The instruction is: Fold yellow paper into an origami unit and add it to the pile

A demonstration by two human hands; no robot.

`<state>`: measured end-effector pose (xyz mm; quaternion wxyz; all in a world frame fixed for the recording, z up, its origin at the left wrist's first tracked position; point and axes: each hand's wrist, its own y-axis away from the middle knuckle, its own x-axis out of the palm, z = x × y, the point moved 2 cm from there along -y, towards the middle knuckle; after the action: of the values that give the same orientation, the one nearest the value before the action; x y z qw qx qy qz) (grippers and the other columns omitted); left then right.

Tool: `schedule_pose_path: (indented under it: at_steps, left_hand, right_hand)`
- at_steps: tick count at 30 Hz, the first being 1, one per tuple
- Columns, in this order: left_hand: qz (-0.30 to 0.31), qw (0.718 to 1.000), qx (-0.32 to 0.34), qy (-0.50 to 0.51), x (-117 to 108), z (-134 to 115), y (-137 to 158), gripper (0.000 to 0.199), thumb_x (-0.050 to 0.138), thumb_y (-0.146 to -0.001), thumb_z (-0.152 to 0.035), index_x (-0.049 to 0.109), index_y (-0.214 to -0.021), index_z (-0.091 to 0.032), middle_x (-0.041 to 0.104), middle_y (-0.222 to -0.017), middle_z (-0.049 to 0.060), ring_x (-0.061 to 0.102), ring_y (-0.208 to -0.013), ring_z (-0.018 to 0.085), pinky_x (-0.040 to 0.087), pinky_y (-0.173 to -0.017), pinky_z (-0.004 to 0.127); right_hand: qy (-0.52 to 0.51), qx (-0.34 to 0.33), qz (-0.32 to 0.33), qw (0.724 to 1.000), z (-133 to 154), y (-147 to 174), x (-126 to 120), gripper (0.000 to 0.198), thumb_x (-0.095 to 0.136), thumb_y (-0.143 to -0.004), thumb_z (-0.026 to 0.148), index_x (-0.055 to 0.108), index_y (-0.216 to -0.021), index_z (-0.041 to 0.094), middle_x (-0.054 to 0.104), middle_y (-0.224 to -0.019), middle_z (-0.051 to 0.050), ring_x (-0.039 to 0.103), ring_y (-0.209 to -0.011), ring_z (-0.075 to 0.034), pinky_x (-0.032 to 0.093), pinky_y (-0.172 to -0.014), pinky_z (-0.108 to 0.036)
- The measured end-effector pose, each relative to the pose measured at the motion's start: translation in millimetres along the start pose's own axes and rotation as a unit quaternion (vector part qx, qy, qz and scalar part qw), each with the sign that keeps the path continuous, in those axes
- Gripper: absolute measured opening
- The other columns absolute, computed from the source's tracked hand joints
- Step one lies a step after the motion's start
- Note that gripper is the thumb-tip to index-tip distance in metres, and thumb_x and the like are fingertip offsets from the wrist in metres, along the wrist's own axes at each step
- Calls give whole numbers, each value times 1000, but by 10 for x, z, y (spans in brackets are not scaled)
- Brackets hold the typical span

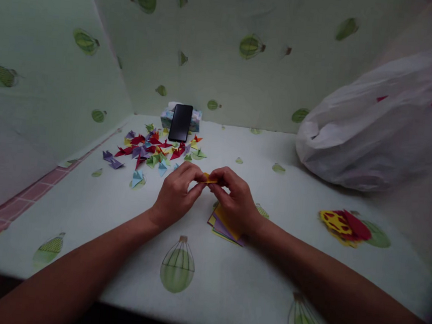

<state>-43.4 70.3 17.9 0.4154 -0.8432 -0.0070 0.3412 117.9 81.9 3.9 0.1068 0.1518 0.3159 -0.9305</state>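
Between my fingertips is a small folded piece of yellow-orange origami paper (209, 179), pinched from both sides above the table. My left hand (178, 193) grips its left end with thumb and forefinger. On the other end, my right hand (234, 198) holds it in the same kind of pinch. Most of the folded paper is hidden by the fingers. Below my right hand lies a small stack of coloured paper squares (222, 227), yellow, purple and green, partly covered by that hand. Several folded paper cranes (149, 148) in many colours are heaped beyond my left hand.
A black phone (180, 123) leans against a tissue box (196, 121) at the back. To the right sits a large white plastic bag (358, 129). Yellow and red cut-out pieces (342, 225) lie at the right. Balloon-patterned covering spans table and walls.
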Motion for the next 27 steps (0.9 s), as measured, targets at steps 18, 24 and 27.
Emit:
schedule_pose_path:
  at_steps: [18,24,27]
  left_hand:
    - [11,1000,4,-9,-3,23,-1,8,60,-90,-15,60,-84,-19,59,-85,5,58,-83,20,48,-75,34]
    - [7,1000,-18,14,-11,41,-10,10,60,-90,-14,60,-82,-20,59,-82,3,57,-80,18,46,-73,33]
    - [12,998,-46,46,-8,50,-10,10,62,-89,-14,59,-80,-19,57,-78,2,54,-75,16,44,-67,30]
  right_hand:
    - [63,-63,-2,996,57,-30,-25,18,57,-89,6,54,-84,23,55,-86,-3,54,-82,-18,45,-75,-34]
    - [63,-48,-2,997,38,-42,-48,15,57,-89,7,55,-85,22,56,-84,-2,54,-79,-17,44,-73,-33]
    - [55,-50,-5,997,19,-52,-60,15,57,-89,8,56,-84,21,57,-83,-2,55,-78,-17,44,-72,-32]
